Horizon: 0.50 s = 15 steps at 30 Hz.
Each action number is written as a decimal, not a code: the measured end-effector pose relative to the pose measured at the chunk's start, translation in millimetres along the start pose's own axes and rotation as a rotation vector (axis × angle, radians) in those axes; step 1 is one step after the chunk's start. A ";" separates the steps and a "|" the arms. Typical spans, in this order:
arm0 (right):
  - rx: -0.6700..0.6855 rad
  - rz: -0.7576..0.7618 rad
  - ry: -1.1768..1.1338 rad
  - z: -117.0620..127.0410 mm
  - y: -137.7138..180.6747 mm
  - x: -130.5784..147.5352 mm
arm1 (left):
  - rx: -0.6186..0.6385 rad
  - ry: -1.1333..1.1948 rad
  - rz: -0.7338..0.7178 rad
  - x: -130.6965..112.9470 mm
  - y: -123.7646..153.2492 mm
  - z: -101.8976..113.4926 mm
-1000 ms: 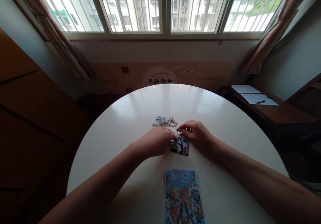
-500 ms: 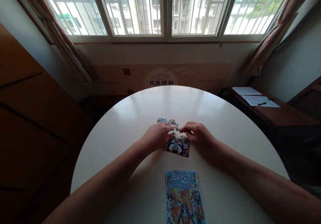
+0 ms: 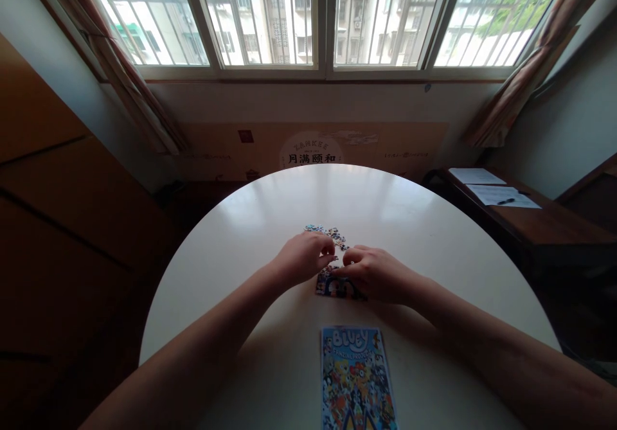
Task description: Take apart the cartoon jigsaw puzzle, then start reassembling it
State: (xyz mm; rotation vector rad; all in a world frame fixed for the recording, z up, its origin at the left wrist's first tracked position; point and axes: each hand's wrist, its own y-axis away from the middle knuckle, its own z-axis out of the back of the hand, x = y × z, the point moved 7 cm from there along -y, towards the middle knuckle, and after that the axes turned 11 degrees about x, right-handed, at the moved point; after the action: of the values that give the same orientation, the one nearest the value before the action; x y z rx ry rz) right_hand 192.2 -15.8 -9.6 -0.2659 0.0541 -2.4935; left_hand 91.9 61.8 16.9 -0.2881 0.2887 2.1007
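A partly assembled jigsaw puzzle with a dark blue cartoon face lies on the round white table. My left hand is at its upper left, fingers curled and thumb bent in, with a small puzzle piece at the fingertips. Over the puzzle's right part rests my right hand, its fingers bent together at the upper edge and hiding much of the picture. What those fingers hold, if anything, is hidden. Loose puzzle pieces lie in a small heap just beyond both hands.
Nearer to me lies a colourful "Bluey" picture sheet on the white table. To the right, a brown side table bears papers and a pen. A barred window and curtains are at the back.
My right hand has moved down and left from beside the loose pieces onto the puzzle, covering more of it. My left hand's fingers have curled in more. The view has shifted slightly.
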 end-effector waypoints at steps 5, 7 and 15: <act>0.018 0.000 -0.002 -1.8 -0.6 -0.5 | -0.072 0.095 0.096 16.6 0.9 11.3; 0.023 -0.002 -0.006 -2.7 -0.9 -0.3 | -0.080 0.130 0.158 28.9 -0.1 12.1; 0.001 0.005 -0.003 -2.2 -1.7 1.7 | -0.065 0.028 0.264 48.8 -4.3 1.6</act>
State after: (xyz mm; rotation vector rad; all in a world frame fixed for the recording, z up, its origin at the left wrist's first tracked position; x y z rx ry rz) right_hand 189.4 -15.5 -11.3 -0.2681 0.0522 -2.4880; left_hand 70.5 103.5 2.6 -0.3332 0.2873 2.3709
